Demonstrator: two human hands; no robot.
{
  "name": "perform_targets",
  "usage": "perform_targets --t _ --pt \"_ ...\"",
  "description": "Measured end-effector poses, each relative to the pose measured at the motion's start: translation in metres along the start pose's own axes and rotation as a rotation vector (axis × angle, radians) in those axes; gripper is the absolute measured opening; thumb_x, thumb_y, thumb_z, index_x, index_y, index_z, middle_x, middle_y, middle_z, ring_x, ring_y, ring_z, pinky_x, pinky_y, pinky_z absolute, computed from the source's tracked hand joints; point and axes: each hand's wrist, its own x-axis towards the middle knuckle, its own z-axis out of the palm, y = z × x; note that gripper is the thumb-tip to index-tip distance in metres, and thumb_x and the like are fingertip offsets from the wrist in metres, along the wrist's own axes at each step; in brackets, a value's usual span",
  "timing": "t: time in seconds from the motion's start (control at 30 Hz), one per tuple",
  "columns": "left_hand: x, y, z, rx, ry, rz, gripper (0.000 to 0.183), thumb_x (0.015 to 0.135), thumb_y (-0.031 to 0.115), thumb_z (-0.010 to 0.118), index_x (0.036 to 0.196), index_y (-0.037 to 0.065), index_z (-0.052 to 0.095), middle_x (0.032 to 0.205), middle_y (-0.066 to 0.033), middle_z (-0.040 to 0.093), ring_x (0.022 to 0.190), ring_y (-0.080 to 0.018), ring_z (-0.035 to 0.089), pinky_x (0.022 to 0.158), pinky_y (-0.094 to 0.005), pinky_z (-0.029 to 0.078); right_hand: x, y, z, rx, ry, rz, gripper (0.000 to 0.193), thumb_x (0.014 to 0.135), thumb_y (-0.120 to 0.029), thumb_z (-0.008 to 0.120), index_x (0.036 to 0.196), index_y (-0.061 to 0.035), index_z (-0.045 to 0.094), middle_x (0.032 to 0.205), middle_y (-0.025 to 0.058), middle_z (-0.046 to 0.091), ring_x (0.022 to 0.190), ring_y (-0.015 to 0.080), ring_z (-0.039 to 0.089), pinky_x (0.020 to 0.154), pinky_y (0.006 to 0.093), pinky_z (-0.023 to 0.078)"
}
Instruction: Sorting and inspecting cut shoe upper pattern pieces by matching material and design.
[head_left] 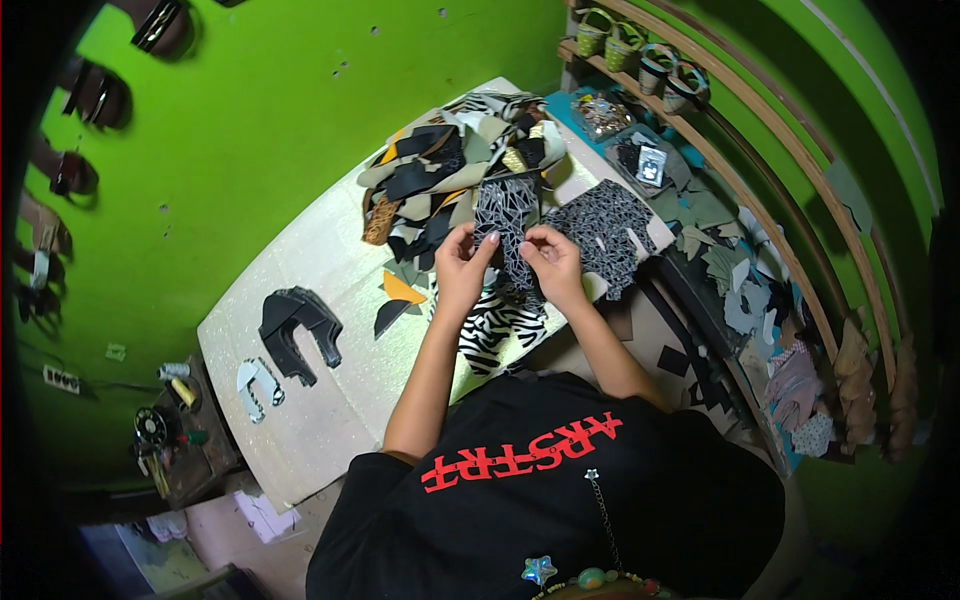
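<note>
My left hand (463, 262) and my right hand (553, 262) pinch opposite sides of a grey-and-black web-patterned piece of sheet material (510, 215), fingers closed on it. It hangs over the white table, in front of a heaped pile of cut scraps (440, 165). Just right of my right hand lies a larger sheet (612, 235) of the same pattern with slots cut out of it. Below my hands, between my forearms, spreads a zebra-striped piece (495, 328). An orange piece (402, 289) and a dark half-round piece (392, 318) lie left of my left wrist.
Stacked black U-shaped pieces (293, 330) and smaller pale U-shaped ones (262, 388) lie on the table's left. A side bench (170, 440) holds thread spools. Scraps and plastic-wrapped goods (605, 115) crowd the right, below a wooden rack (730, 130) with small baskets.
</note>
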Motion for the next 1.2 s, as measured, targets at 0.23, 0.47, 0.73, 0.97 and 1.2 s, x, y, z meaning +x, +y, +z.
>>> perform_targets --t 0.23,0.47,0.73,0.97,1.2 --pt "-0.039 0.044 -0.077 0.013 0.094 0.047 0.014 0.085 0.009 0.055 0.095 -0.001 0.055 0.082 -0.0013 0.059 0.072 -0.005 0.053 0.065 -0.0184 0.043 -0.031 0.025 0.064 0.34 -0.189 0.629 0.053 0.09 -0.05 0.032 0.118 -0.0058 0.042 0.108 0.0078 0.055 0.091 0.0176 0.055 0.074 0.0306 0.045" --pt "-0.099 0.064 -0.187 0.049 0.286 -0.037 0.019 0.088 0.012 0.051 0.101 -0.001 0.054 0.081 0.0004 0.058 0.067 -0.0035 0.051 0.059 -0.0169 0.04 -0.056 0.045 0.132 0.654 -0.035 0.545 0.024 0.089 -0.029 0.048 0.1 -0.0081 0.043 0.098 0.0087 0.053 0.085 0.0225 0.057 0.069 0.032 0.045" --pt "-0.18 0.036 -0.3 0.346 0.386 -0.319 0.033 0.078 -0.004 0.052 0.111 -0.001 0.048 0.096 -0.0083 0.059 0.083 -0.012 0.054 0.072 -0.0227 0.043 -0.089 0.095 0.208 -0.031 -0.108 0.409 0.03 0.078 -0.006 0.061 0.103 -0.0051 0.044 0.078 0.0015 0.061 0.062 0.0052 0.053 0.051 0.0174 0.039" --pt "-0.214 0.013 -0.368 0.509 0.5 -0.401 0.036 0.074 -0.007 0.056 0.108 0.004 0.051 0.081 -0.0035 0.056 0.07 -0.0104 0.054 0.06 -0.0226 0.046 -0.114 0.13 0.258 -0.211 -0.243 0.391 0.031 0.075 -0.001 0.062 0.101 -0.0054 0.046 0.077 0.0051 0.058 0.064 0.0068 0.051 0.057 0.0218 0.041" --pt "-0.203 0.001 -0.418 0.428 0.634 -0.397 0.036 0.077 -0.007 0.05 0.109 0.008 0.049 0.084 -0.0041 0.059 0.063 -0.0112 0.055 0.045 -0.023 0.043 -0.093 0.155 0.311 -0.484 -0.306 0.168 0.026 0.068 0.0 0.064 0.093 -0.0036 0.056 0.072 0.0037 0.055 0.059 0.0083 0.048 0.056 0.0225 0.042"
